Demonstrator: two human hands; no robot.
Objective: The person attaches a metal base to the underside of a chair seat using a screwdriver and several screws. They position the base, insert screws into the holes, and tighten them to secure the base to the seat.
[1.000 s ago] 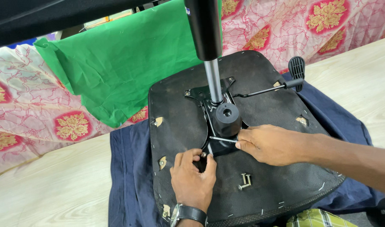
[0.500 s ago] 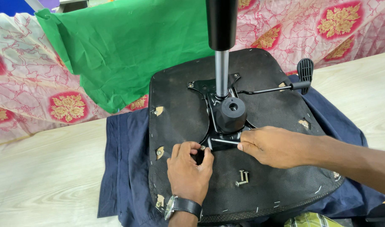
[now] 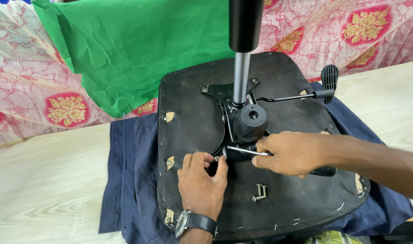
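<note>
Your right hand (image 3: 291,152) is closed around a screwdriver (image 3: 242,151), its dark handle sticking out behind your palm and the thin silver shaft running leftward, nearly level, toward your left hand (image 3: 202,183). That hand pinches with its fingertips at the near-left arm of the black metal mechanism plate (image 3: 224,118), probably steadying a screw there, though your fingers hide the spot. Beneath both grips lies the upturned chair seat (image 3: 188,108), its black underside facing you, resting on a navy cloth (image 3: 129,180) spread over the pale wooden table (image 3: 44,180). Beyond the screwdriver tip, the gas-lift column (image 3: 241,54) rises from the plate, with a round black knob (image 3: 249,119) just above your right knuckles and a lever with a paddle handle (image 3: 329,83) reaching off to the right. Two loose bolts (image 3: 259,192) lie below your right hand. The shaft's long axis points straight at your left fingertips, the nearer hand to the fastening.
</note>
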